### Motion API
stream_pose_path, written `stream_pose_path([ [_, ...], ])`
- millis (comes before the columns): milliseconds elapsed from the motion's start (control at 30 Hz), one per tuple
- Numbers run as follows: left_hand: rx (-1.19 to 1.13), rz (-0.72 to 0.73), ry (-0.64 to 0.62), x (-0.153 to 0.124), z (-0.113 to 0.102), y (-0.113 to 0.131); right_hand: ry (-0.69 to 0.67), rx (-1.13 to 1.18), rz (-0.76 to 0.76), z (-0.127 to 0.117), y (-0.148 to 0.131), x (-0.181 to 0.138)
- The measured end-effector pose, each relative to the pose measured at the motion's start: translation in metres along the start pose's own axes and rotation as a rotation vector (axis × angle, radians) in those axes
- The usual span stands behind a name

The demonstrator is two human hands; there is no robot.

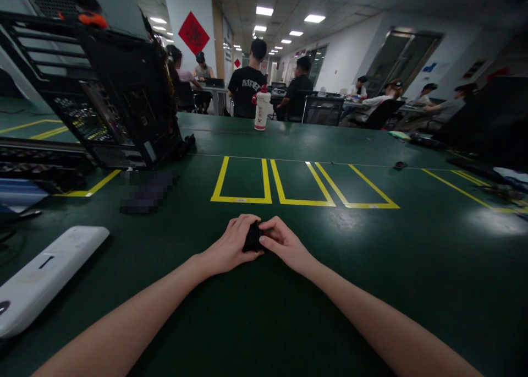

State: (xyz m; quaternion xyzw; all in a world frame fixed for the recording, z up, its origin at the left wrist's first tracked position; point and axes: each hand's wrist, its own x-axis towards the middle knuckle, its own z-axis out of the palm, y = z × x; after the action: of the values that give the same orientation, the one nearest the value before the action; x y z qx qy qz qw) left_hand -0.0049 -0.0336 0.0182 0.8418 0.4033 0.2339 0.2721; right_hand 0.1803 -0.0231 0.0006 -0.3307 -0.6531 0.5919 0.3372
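Close in front of me on the green tabletop (247,322), both hands meet around a small black object (251,238). It looks blocky with a ridged edge on its right side; its exact kind I cannot make out. My left hand (228,246) wraps it from the left, fingers over the far side and thumb along the near side. From the right, my right hand (287,246) pinches at its edge with curled fingers and thumb. The fingers cover much of the object.
Yellow tape outlines (241,200) lie just beyond my hands. An open computer case (124,102) stands at left, near a dark blurred-out item (148,192) and a long white device (53,272). A white bottle (261,110) stands farther back. A black ring-like piece (399,165) lies right; people sit beyond.
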Motion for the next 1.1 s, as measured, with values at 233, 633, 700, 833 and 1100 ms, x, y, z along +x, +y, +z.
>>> stream_pose_path([
  [233, 0.008, 0.039, 0.034, -0.0003, 0.0003, 0.0011, 0.055, -0.057, -0.005, 0.0026, 0.0014, 0.0018],
  [633, 0.017, 0.044, 0.041, -0.0005, 0.0042, -0.0045, 0.005, 0.017, -0.001, 0.0011, 0.0007, -0.0005],
  [700, 0.018, 0.046, 0.032, -0.0008, 0.0029, -0.0030, 0.032, -0.006, -0.006, 0.0023, 0.0015, 0.0005],
  [833, 0.012, 0.043, 0.056, -0.0006, 0.0037, -0.0039, 0.058, -0.062, -0.017, 0.0029, 0.0007, 0.0017],
  [1100, 0.011, 0.042, 0.035, -0.0006, 0.0011, 0.0002, -0.028, 0.050, -0.016, 0.0000, 0.0027, -0.0009],
])
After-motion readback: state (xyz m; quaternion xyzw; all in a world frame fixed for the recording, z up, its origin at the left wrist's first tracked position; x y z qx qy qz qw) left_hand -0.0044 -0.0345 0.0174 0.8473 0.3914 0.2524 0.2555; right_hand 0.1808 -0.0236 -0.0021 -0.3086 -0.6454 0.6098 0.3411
